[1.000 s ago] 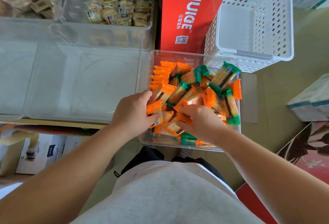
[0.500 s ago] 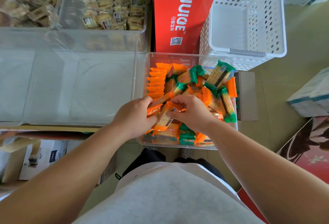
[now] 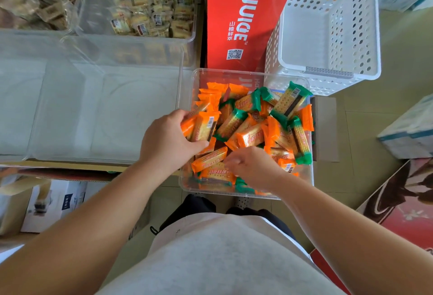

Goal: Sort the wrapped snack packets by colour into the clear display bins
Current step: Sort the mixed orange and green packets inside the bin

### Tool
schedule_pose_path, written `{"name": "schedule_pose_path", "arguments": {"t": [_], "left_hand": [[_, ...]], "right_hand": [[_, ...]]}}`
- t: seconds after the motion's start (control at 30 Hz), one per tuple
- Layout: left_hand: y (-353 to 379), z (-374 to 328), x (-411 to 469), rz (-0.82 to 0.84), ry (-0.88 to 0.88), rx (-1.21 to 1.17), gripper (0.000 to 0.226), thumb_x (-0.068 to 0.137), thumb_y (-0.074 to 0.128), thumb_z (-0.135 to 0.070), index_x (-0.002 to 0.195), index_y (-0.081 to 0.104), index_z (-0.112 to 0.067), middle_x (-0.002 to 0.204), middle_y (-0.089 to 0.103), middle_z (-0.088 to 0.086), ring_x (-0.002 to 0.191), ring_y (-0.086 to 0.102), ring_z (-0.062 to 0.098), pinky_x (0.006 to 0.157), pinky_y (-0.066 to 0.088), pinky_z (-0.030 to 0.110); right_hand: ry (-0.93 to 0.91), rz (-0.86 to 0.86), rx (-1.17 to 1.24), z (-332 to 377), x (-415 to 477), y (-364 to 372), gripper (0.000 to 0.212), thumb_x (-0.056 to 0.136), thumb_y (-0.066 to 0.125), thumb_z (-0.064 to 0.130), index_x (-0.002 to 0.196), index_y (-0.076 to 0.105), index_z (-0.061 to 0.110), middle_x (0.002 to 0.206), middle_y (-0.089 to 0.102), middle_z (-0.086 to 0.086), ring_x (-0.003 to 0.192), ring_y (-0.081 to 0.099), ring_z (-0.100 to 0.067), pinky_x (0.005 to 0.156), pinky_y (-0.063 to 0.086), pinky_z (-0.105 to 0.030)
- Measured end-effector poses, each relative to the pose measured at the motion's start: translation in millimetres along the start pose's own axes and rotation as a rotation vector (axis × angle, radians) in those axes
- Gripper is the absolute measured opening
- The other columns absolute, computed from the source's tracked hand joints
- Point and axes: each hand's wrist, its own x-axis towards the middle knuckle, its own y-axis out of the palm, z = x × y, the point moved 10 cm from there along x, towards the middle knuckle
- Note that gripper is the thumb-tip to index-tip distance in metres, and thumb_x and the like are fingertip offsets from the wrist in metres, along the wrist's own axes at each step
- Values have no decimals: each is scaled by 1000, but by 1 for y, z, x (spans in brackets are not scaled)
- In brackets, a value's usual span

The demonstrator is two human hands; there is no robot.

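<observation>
The small clear plastic bin (image 3: 234,71) sits at centre frame, its left wall just beside the right wall of a large, empty clear plastic bin (image 3: 105,112) that fills the left middle of the frame and offers wide open room. Behind the small bin, its far rim stands close to a tall red juice carton (image 3: 241,13) and a white perforated plastic basket (image 3: 328,25) at the upper right. At the upper left, further clear bins hold pale wrapped snack packs (image 3: 150,13). Beige floor tiles (image 3: 393,65) show on the right, with a pale blue-and-white box (image 3: 410,128) at the right edge. The small bin holds a loose, overlapping heap of cracker packets: orange-ended packets (image 3: 250,135) and green-ended packets (image 3: 291,100), each showing a dotted biscuit through its wrapper. The left hand (image 3: 168,140) reaches over the bin's left rim and grasps a bundle of orange packets (image 3: 203,128), thumb underneath. The right hand (image 3: 253,168) lies low in the near part of the heap with fingers curled down and blurred; whether it grips a packet I cannot tell.
</observation>
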Motion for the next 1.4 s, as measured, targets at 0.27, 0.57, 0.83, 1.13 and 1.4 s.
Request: {"name": "schedule_pose_path", "arguments": {"t": [0.27, 0.57, 0.83, 1.13, 1.4], "left_hand": [[4, 15, -4, 22, 19, -136, 75, 69, 82, -59, 131, 56, -26, 119, 67, -10, 101, 63, 11, 85, 55, 32], [9, 21, -1, 27, 33, -172, 73, 69, 81, -60, 131, 56, -29, 120, 67, -11, 102, 64, 10, 87, 57, 35], [10, 16, 1, 58, 57, -171, 71, 71, 81, -59, 130, 56, -28, 118, 67, -9, 101, 62, 12, 84, 54, 30], [11, 17, 2, 89, 53, -140, 74, 70, 82, -59, 132, 55, -28, 118, 66, -10, 99, 62, 11, 84, 56, 32], [10, 24, -5, 105, -8, -204, 76, 65, 84, -59, 130, 55, -32, 112, 61, -19, 97, 61, 6, 80, 53, 25]], "right_hand": [[47, 188, -644, -21, 44, 45, 23, 100, 47, 24, 116, 60, 13, 117, 61, -7, 108, 60, -28, 91, 50, -37], [152, 225, -709, -35, 59, 54, 42, 97, 48, 42, 133, 52, 20, 128, 59, -3, 118, 53, -30, 105, 35, -46], [165, 195, -479, -25, 51, 45, 44, 86, 62, 59, 112, 63, 23, 105, 64, 4, 101, 60, -22, 91, 50, -38], [25, -30, -502, 18, 1, -29, 43, 81, 71, 47, 117, 57, 29, 82, 55, 10, 75, 55, -16, 56, 46, -29], [97, -234, -736, -2, -24, -93, 40, 80, 66, 57, 112, 60, 33, 101, 59, 7, 93, 56, -19, 74, 53, -35]]}}
